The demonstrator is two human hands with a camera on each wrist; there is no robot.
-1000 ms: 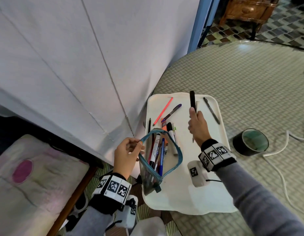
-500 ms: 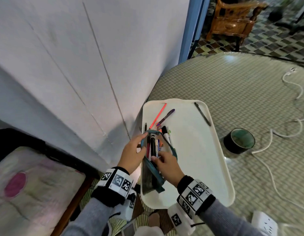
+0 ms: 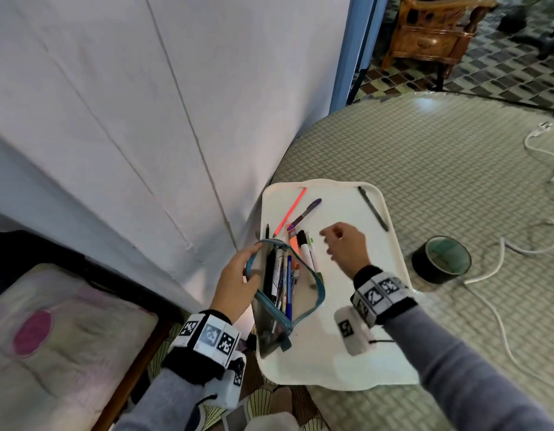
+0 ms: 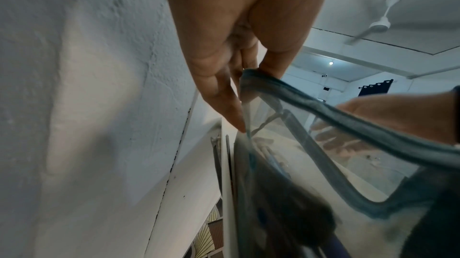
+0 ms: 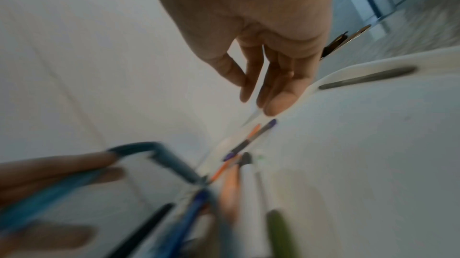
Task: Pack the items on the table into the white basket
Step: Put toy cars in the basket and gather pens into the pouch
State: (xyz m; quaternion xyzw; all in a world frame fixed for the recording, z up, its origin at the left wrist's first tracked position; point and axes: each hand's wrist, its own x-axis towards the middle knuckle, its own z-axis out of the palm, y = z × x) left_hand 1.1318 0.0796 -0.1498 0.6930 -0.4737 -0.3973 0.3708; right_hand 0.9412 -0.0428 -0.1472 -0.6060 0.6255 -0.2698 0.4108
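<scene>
A clear pencil pouch (image 3: 271,325) with teal trim stands open on the white tray (image 3: 347,353), with several pens inside. My left hand (image 3: 238,275) pinches its teal rim (image 4: 293,93) on the wall side and holds it open. My right hand (image 3: 344,244) hovers over the tray just right of the pouch, fingers relaxed and empty (image 5: 263,93). Loose on the tray lie an orange pen (image 3: 289,212), a purple pen (image 3: 305,213), a white marker (image 3: 305,248) and, at the far right edge, a grey pen (image 3: 373,208).
The tray sits at the table's left edge, tight against a white wall (image 3: 145,135). A dark tape roll (image 3: 440,259) stands right of the tray, with a white cable (image 3: 499,253) trailing past it. A cushion (image 3: 52,337) lies below on the left.
My right hand carried a black pen from the far end of the tray to the pouch, let it go there, and has drawn back to the right empty. The left hand kept its hold.
</scene>
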